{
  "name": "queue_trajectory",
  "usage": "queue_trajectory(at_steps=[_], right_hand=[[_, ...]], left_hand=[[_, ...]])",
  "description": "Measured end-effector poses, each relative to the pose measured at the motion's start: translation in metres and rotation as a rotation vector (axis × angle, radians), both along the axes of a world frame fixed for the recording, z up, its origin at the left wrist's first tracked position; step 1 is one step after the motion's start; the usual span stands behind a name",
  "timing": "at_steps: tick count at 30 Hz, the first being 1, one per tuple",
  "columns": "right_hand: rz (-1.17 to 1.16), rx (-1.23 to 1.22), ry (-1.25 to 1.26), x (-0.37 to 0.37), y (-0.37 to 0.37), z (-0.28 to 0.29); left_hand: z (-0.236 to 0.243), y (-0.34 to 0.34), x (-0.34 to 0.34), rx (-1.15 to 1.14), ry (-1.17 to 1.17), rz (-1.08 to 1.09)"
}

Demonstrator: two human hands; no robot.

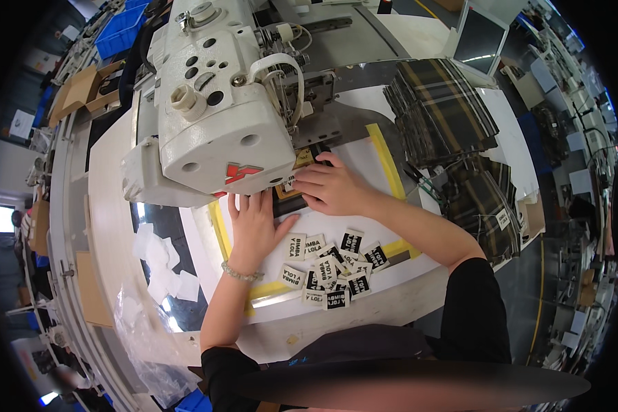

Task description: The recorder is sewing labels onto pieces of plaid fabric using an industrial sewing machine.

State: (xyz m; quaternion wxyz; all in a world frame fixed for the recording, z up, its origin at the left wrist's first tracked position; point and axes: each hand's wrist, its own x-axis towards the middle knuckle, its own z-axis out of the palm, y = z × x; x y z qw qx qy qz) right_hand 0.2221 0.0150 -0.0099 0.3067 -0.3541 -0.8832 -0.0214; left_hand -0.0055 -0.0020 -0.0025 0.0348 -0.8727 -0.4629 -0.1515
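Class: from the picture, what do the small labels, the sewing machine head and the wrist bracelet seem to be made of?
Small labels: probably woven fabric, matte, thin, lying flat in a loose pile.
Sewing machine head: seemingly painted metal, glossy off-white, rounded cast shape.
Bracelet on the left hand: apparently pale beads, slightly shiny.

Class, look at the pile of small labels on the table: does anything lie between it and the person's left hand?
Nothing visible does. The left hand lies flat on the white table, and the labels are scattered just to its right, with only bare surface between.
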Motion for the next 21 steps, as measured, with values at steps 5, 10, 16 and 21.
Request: queue_trajectory(at_steps=[5,10,16,21], right_hand=[[0.013,0.048,0.045,-0.0012,0.0001,-0.0011],[0.005,0.012,0.022,0.0006,-0.001,-0.0027],[-0.015,-0.008,-0.005,0.0017,-0.0029,0.0004],[0.006,0.024,0.05,-0.0012,0.0002,-0.0011]], left_hand=[[-0.0008,0.0007,-0.0006,-0.003,0.008,-0.022],[0.0011,0.0004,0.0,0.002,0.022,-0.025],[0.0016,0.0024,-0.0035,-0.014,0.039,-0.035],[0.0019,0.0044,-0.0047,0.018,0.044,-0.044]])
